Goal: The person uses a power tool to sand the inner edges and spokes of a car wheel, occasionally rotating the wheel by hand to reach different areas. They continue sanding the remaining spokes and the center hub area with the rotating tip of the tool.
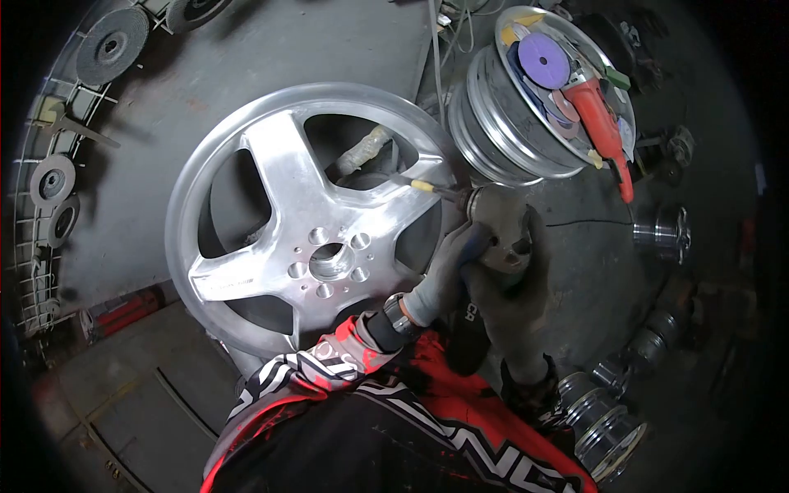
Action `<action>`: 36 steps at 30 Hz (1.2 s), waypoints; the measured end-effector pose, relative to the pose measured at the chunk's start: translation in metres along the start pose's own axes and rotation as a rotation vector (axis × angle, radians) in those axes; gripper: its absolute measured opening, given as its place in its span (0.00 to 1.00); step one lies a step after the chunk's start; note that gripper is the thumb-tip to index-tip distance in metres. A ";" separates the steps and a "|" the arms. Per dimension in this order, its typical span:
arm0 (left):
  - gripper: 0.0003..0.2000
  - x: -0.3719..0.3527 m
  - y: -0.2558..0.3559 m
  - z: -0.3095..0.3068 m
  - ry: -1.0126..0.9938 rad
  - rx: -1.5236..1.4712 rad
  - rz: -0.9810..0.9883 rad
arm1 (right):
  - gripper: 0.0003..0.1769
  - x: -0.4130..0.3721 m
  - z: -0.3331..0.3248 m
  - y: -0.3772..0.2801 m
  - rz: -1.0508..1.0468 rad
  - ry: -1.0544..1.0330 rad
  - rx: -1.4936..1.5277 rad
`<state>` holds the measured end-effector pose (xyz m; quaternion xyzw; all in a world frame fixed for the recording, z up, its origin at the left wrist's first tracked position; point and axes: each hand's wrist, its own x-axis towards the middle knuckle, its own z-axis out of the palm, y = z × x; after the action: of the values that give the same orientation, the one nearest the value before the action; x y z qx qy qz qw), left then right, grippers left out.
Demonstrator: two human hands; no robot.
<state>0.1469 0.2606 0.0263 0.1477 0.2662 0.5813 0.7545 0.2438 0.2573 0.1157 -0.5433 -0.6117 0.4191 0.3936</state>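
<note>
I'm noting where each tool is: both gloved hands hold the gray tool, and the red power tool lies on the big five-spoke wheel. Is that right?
Not quite: the red power tool lies on the separate rim at the upper right, not on the five-spoke wheel, as the head view shows. The left hand and right hand do hold the gray tool.

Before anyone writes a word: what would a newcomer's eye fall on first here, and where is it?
Probably the big, shiny spoked wheel comes first, left of centre. Next, just right of it, are the gloved left hand and right hand holding a grey tool with a yellow-banded tip pointing towards the wheel. Then comes the red power tool beside the purple disc, at upper right.
</note>
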 end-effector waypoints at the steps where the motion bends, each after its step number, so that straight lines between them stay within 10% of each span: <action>1: 0.21 -0.006 0.011 0.005 -0.033 -0.147 -0.029 | 0.48 0.000 0.000 0.000 -0.047 -0.029 -0.063; 7: 0.28 -0.010 -0.007 -0.020 -0.052 0.436 0.168 | 0.49 0.002 0.001 0.009 -0.044 -0.075 0.061; 11: 0.20 0.009 0.002 0.013 0.026 -0.157 -0.015 | 0.48 0.011 -0.008 0.011 -0.041 -0.044 -0.005; 36: 0.20 0.005 -0.012 -0.005 0.096 0.450 0.109 | 0.46 0.015 -0.016 0.021 0.166 -0.089 0.093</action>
<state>0.1542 0.2617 0.0144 0.2984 0.4163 0.5538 0.6564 0.2640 0.2751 0.1019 -0.5540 -0.5615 0.5019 0.3549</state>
